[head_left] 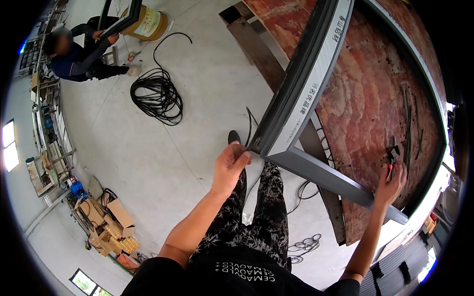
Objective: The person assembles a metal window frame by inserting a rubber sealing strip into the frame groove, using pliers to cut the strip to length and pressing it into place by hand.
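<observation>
Resting at one corner of the single grey frame [326, 176], which lies on the red-brown tabletop [365, 98] with that corner past the edge, the left hand [229, 170] has thumb and fingers drawn together, though I cannot tell whether they grip anything. The right hand [392, 186] grasps one red-handled tool [390, 171] inside the frame. On the floor lie two cable coils, one large [168, 96], one smaller [307, 243]; one co-worker [74, 61] holds one dark frame [126, 22].
</observation>
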The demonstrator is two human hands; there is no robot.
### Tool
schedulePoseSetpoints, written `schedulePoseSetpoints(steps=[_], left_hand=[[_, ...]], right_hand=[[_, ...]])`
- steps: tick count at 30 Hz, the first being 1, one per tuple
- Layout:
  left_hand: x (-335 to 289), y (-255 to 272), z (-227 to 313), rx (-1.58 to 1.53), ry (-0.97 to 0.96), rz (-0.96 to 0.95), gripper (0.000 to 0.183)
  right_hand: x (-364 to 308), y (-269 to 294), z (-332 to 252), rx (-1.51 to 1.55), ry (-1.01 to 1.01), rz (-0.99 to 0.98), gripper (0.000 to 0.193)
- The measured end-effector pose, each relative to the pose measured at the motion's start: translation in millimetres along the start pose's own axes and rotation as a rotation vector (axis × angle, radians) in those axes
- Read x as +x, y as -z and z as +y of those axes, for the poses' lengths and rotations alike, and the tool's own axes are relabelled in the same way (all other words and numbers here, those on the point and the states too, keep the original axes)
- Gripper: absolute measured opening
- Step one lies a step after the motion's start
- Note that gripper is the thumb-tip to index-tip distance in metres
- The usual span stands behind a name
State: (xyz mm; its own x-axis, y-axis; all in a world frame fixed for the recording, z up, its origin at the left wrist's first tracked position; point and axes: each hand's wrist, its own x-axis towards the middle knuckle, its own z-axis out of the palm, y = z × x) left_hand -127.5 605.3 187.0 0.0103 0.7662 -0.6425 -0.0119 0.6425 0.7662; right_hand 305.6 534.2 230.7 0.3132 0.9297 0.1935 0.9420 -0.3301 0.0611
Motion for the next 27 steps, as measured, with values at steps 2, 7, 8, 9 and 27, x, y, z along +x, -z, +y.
schedulePoseSetpoints(steps=[2,7,8,9,27], left_hand=[[0.8,-1.4,2.9,-0.169,0.059,-0.021,0.012],[0.0,-3.5,8.0,-0.147,0.127,0.016,0.014],[0.7,-4.8,8.0,-0.137,0.136,0.024,0.014],[0.8,-5.1,7.8,-0.127,0.145,0.031,0.014],[27.1,26.5,11.2,0.104,0.217,-0.231,0.015]], right_hand=[[-1.2,-13.8,37.6,-0.13,-0.103,-0.118,0.056],[-6.1,-32.7,81.4,0.01,-0.218,-0.403,0.066],[-5.3,-35.1,83.5,0.041,-0.216,-0.398,0.066],[-2.2,-35.1,83.5,0.072,-0.215,-0.392,0.065],[-51.4,98.4,-182.4,1.178,-0.146,-1.187,0.032]])
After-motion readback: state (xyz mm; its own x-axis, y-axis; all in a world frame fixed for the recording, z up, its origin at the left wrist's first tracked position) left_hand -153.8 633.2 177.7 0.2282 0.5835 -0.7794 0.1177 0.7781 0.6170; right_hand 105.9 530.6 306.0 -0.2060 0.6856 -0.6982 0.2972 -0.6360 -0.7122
